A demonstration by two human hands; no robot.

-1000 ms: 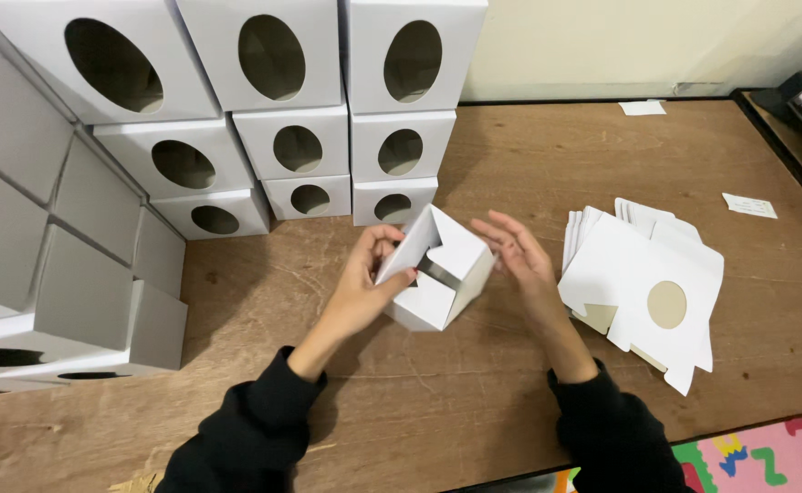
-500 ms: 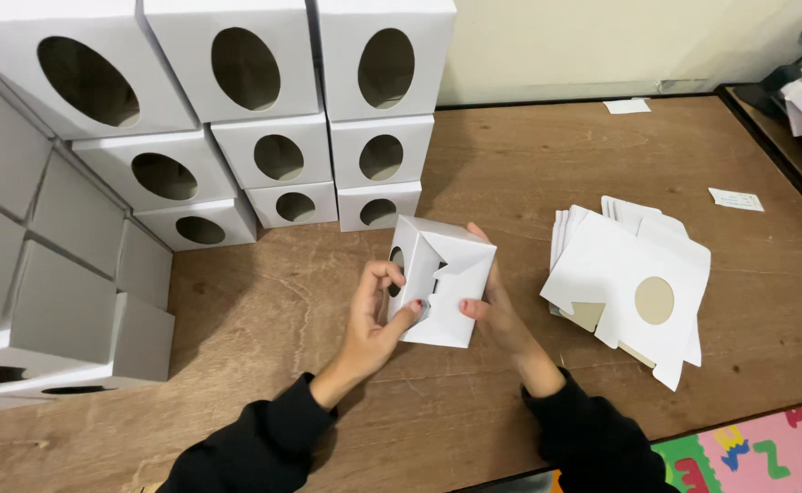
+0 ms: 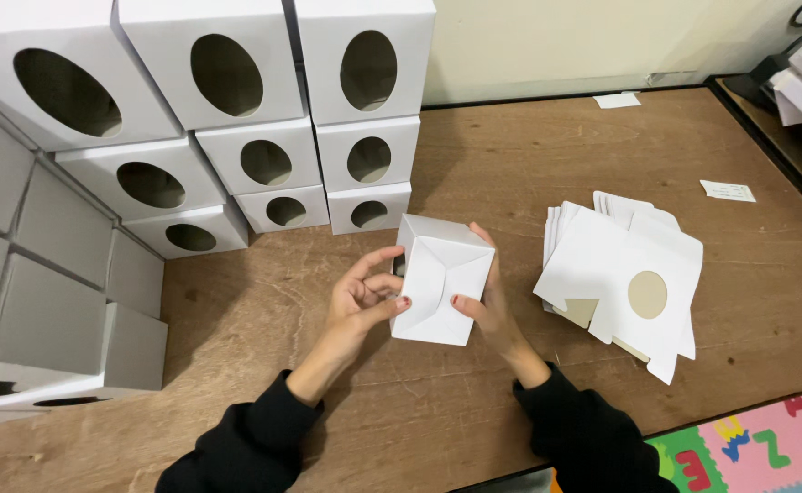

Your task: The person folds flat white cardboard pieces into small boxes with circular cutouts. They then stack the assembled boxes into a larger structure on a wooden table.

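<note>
A small white cardboard box [image 3: 439,278] is held over the wooden table [image 3: 556,164] in the head view, its folded bottom flaps facing me. My left hand [image 3: 364,297] grips its left side, thumb pressed on a flap. My right hand [image 3: 485,306] holds the right side, thumb on the flaps and fingers behind the box. Both sleeves are black.
Stacks of finished white boxes with oval holes [image 3: 264,110] stand at the back left, more at the far left [image 3: 45,301]. A pile of flat white box blanks [image 3: 624,283] lies to the right. Paper slips [image 3: 728,190] lie far right; a coloured mat [image 3: 757,447] shows below.
The box was open with flaps apart a second ago; both hands have folded the flaps shut and turned the closed bottom towards me.
</note>
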